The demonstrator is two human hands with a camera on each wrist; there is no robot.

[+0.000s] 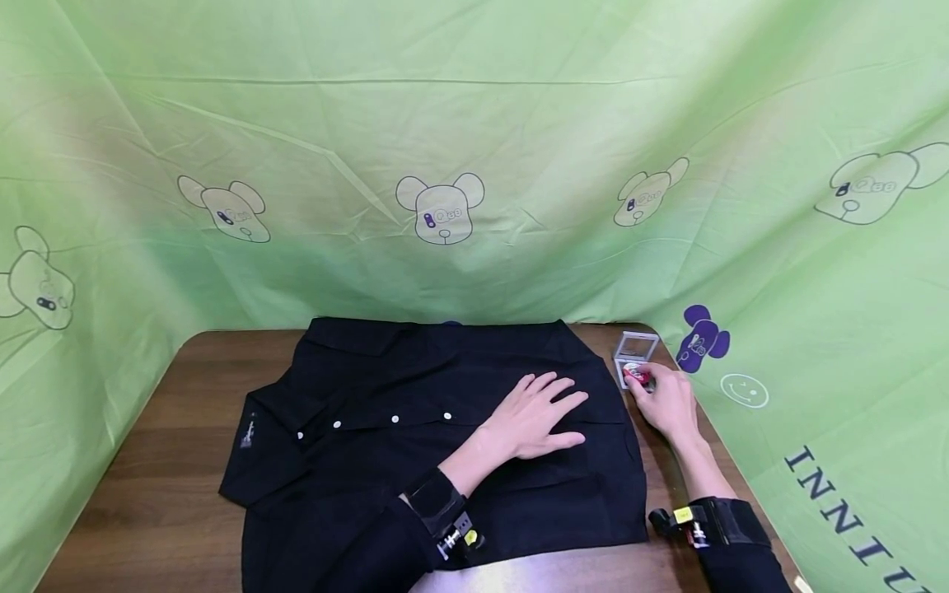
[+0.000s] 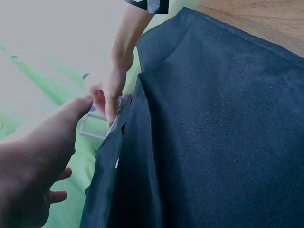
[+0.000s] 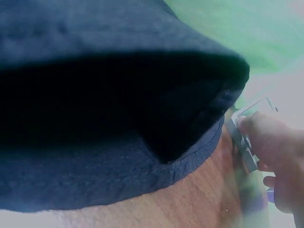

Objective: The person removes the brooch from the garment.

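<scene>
A black button-up shirt point(image 1: 415, 371) lies spread with its white buttons in a row. My left hand point(image 1: 537, 416) is flat over it with the fingers spread. In the left wrist view that hand point(image 2: 38, 152) has its thumb stretched out beside the cloth. At the shirt's right, a small clear case point(image 1: 638, 346) stands with its lid raised. My right hand point(image 1: 663, 401) pinches a small red-and-white thing point(image 1: 635, 372) at the case's lower half. The right wrist view shows the fingers point(image 3: 259, 130) at the case's grey frame point(image 3: 244, 152), hiding most of that thing.
The wooden table point(image 1: 170, 428) shows to the left of the shirt and along its right side. A green curtain point(image 1: 519, 272) with printed bear heads hangs close behind the table and on both sides. One shirt sleeve point(image 1: 270, 445) is folded at the left.
</scene>
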